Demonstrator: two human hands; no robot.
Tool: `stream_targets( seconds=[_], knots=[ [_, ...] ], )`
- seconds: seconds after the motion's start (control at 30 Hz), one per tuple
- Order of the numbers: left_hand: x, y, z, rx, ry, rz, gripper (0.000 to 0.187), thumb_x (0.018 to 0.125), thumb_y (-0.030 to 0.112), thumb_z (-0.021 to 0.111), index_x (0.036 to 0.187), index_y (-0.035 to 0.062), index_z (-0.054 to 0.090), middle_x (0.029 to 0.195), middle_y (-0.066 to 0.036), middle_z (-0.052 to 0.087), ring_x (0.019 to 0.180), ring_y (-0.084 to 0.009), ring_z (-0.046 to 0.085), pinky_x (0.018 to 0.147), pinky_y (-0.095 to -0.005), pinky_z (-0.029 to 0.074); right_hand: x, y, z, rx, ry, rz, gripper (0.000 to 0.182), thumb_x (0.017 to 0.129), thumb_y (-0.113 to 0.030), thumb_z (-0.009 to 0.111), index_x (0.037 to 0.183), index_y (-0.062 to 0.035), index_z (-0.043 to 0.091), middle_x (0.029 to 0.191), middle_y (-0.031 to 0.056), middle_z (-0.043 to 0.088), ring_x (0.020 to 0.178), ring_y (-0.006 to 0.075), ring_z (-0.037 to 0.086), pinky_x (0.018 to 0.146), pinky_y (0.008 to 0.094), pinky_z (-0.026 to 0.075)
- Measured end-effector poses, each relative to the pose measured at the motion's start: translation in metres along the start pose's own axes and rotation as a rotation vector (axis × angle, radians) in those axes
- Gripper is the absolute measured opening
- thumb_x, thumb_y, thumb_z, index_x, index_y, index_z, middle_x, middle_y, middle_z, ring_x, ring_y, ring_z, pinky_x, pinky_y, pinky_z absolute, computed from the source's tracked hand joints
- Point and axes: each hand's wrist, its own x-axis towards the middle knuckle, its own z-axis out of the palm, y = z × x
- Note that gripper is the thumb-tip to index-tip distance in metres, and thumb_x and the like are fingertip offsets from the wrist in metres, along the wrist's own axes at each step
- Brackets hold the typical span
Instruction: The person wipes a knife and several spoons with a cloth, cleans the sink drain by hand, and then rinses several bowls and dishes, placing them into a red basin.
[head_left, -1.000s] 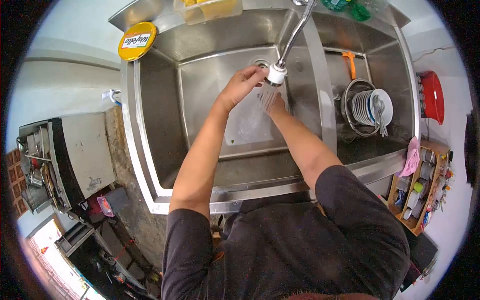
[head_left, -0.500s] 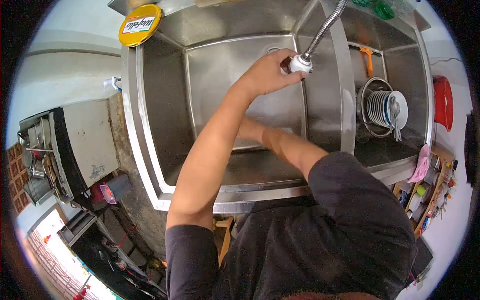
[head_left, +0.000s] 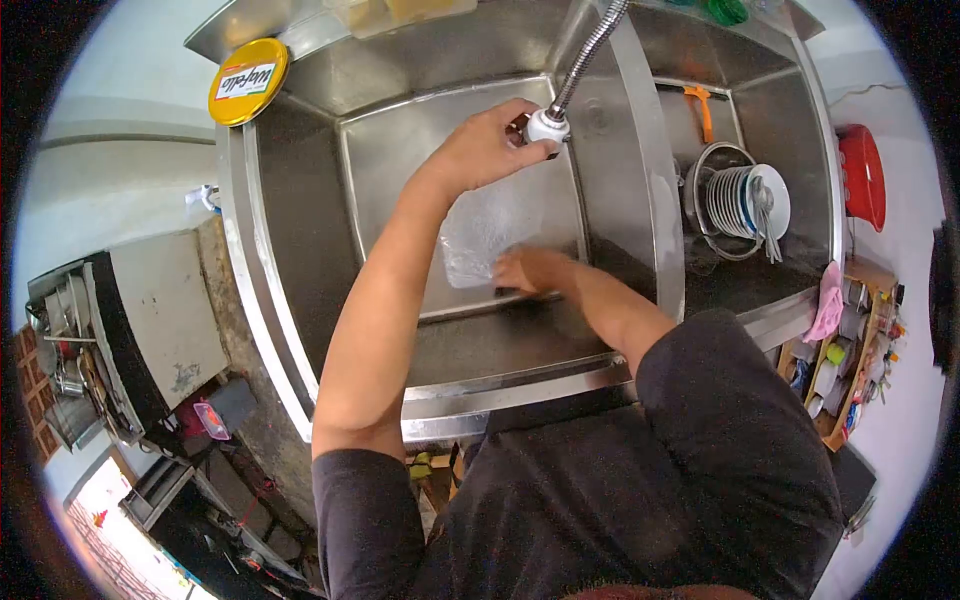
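Observation:
A white faucet head (head_left: 548, 128) hangs on a flexible metal hose (head_left: 588, 60) over the large steel sink basin (head_left: 395, 150). My left hand (head_left: 485, 150) is closed around the head from its left side, thumb against its lower edge. Below, water (head_left: 470, 250) spreads in a pale, foamy patch on the basin floor. My right hand (head_left: 532, 270) is low over the basin floor at the right edge of this patch. Motion smears its fingers, and I cannot make out anything in them.
In the smaller right basin, a metal bowl (head_left: 708, 160) holds stacked plates (head_left: 740, 203) and spoons, near an orange-handled tool (head_left: 706, 115). A yellow round lid (head_left: 248, 82) sits on the back left corner. A pink cloth (head_left: 826, 305) hangs at the right rim.
My right hand has come out from behind my left forearm, moving right across the basin floor. A watery patch now shows there. My left hand keeps its hold on the faucet head; the view has shifted slightly.

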Motion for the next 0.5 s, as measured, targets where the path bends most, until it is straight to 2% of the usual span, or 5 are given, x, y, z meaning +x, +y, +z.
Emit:
stream_targets(
  seconds=[0.03,0.1,0.17,0.23,0.5],
  knots=[
    [-0.001,0.000,-0.001,-0.003,-0.004,-0.002,0.061,0.080,0.042,0.076,0.126,0.0051,0.059,0.104,-0.010,0.068,0.088,-0.0193,0.064,0.084,-0.0329,0.052,-0.004,0.006,-0.034,-0.017,-0.300,0.198,0.035,0.080,-0.013,0.066,0.114,-0.0108,0.062,0.112,0.0154,0.061,0.112,0.0318,0.057,0.097,0.0431,0.046],
    [-0.003,0.003,-0.003,-0.018,0.002,-0.010,0.061,0.080,0.042,0.076,0.126,0.0055,0.059,0.104,-0.010,0.068,0.088,-0.0190,0.065,0.084,-0.0325,0.052,-0.032,0.103,0.033,-0.236,0.338,0.348,0.026,0.087,-0.013,0.059,0.112,-0.0091,0.064,0.115,0.0142,0.061,0.112,0.0346,0.057,0.095,0.0435,0.048],
    [-0.005,-0.002,-0.001,-0.018,0.003,-0.006,0.060,0.081,0.041,0.076,0.126,0.0053,0.059,0.104,-0.010,0.068,0.089,-0.0183,0.065,0.084,-0.0319,0.052,-0.018,0.112,-0.049,-0.237,0.449,1.032,0.025,0.092,-0.013,0.050,0.111,-0.0014,0.062,0.112,0.0183,0.061,0.107,0.0359,0.058,0.095,0.0444,0.047],
    [0.003,0.001,-0.006,-0.013,0.022,0.023,0.059,0.081,0.039,0.076,0.126,0.0052,0.059,0.103,-0.009,0.068,0.089,-0.0176,0.065,0.084,-0.0313,0.052,0.004,0.131,-0.069,0.206,1.001,0.949,0.027,0.095,-0.015,0.046,0.109,0.0029,0.061,0.107,0.0228,0.060,0.104,0.0388,0.058,0.095,0.0467,0.046],
    [-0.005,-0.004,-0.002,-0.170,0.011,-0.010,0.057,0.083,0.035,0.075,0.128,0.0055,0.057,0.107,-0.009,0.067,0.089,-0.0172,0.064,0.084,-0.0315,0.051,0.012,0.070,-0.015,0.194,0.583,0.550,0.031,0.094,-0.018,0.046,0.114,0.0011,0.059,0.112,0.0236,0.062,0.103,0.0396,0.059,0.092,0.0485,0.047]
  ],
)
